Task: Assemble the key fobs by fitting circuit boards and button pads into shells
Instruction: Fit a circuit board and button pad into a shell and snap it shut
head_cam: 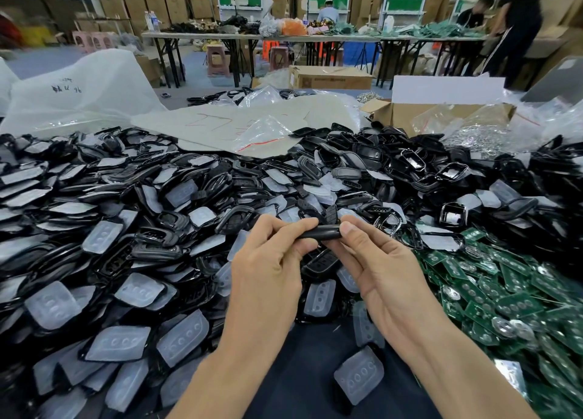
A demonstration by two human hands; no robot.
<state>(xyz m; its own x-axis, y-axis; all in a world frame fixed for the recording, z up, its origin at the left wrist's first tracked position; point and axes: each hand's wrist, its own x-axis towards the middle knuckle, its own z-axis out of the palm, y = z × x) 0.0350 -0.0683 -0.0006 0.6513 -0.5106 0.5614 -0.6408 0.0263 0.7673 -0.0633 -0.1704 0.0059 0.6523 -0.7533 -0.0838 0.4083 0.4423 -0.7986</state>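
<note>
A black key fob shell (321, 233) is held edge-on above the table between both hands. My left hand (268, 267) grips its left end with curled fingers and thumb. My right hand (378, 260) pinches its right end between thumb and fingers. Whatever sits inside the shell is hidden. A heap of black shells (142, 235) mixed with translucent grey button pads (138, 290) covers the table to the left and behind. Green circuit boards (511, 298) lie piled at the right.
An open cardboard box (407, 115) with plastic bags stands at the back right, and a flat cardboard sheet (220, 125) lies behind the heap. A big white plastic bag (79, 87) sits at the back left. People work at long tables (252, 36) far behind.
</note>
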